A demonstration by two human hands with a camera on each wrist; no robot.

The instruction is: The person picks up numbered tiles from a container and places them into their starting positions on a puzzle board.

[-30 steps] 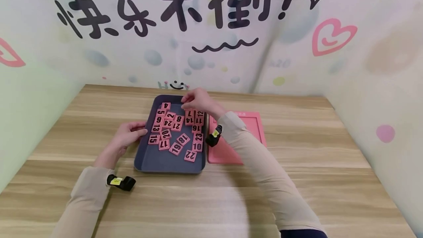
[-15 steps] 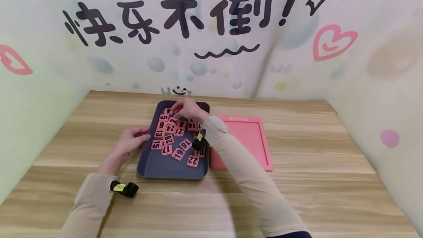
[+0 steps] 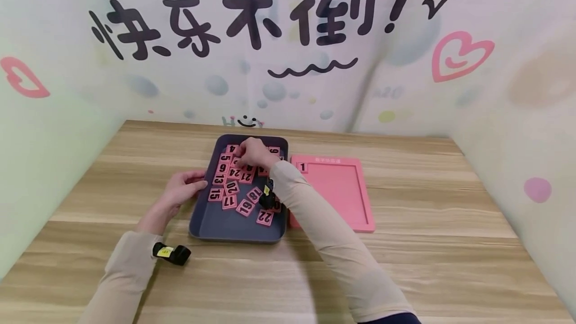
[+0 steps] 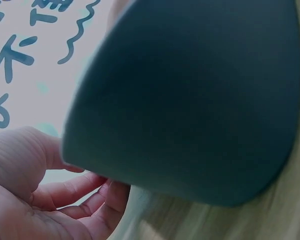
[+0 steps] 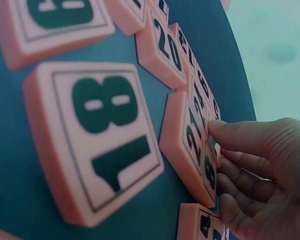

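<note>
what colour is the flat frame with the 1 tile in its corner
The flat rectangular frame is pink, with paler lettering along its top edge; the head view shows it best.

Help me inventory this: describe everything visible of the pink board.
The pink board is a shallow rectangular panel with a raised rim, apparently smooth plastic, pale characters along its far edge. It lies flat on the wood-grain table, right of the dark tray; whether they touch is unclear. A tile marked 1 sits in its far left corner. The right sleeve hides part of its left side.
</note>
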